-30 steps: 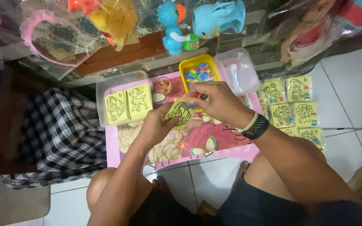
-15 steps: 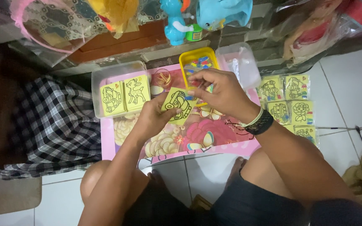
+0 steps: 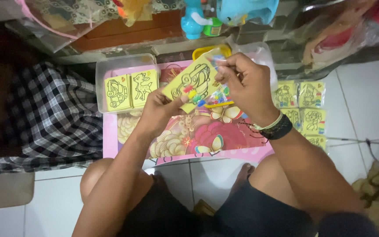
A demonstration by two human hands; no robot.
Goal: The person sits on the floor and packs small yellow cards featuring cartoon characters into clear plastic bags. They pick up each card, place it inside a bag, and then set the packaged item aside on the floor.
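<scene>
A yellow sand-art card (image 3: 192, 84) with a car outline, partly coloured, is held tilted above a pink floral worktop (image 3: 207, 140), its long axis rising toward the upper right. The left hand (image 3: 159, 110) pinches its lower edge; the right hand (image 3: 246, 83), closed at the upper corner, seems to grip something small. A clear tray (image 3: 126, 66) of cards lies just left.

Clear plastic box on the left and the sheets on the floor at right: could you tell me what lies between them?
The pink picture board and yellow tray, head view.
</scene>
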